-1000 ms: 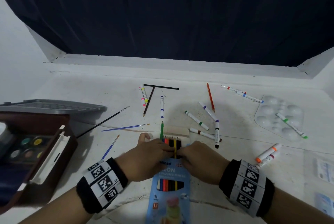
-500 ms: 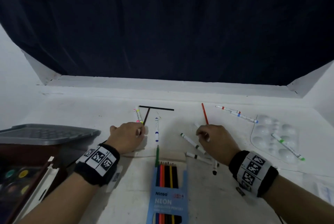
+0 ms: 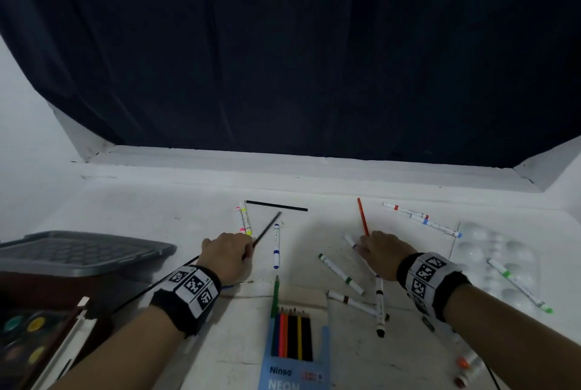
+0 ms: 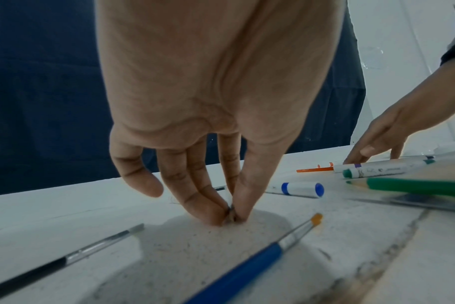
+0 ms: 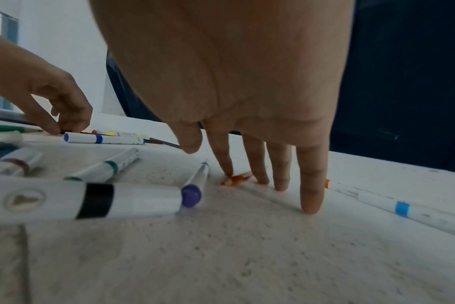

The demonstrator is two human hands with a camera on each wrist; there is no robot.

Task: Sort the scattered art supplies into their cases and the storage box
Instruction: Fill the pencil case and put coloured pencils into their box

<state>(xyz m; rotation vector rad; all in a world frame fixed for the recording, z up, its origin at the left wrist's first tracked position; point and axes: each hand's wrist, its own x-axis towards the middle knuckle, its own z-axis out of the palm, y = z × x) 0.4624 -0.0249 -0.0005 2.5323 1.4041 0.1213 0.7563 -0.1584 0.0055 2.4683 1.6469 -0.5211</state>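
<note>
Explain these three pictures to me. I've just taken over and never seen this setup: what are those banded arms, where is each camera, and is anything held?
There is no machine. These are a person's two bare hands, with tagged bands on the wrists. The wide picture comes from a camera on the head. The other two look along each hand from the wrists. On the white table lie markers, brushes and an open blue pencil box. The left hand pinches the end of a dark pencil between thumb and fingers. The right hand holds nothing. Its straight fingers touch the near end of a red pencil.
</note>
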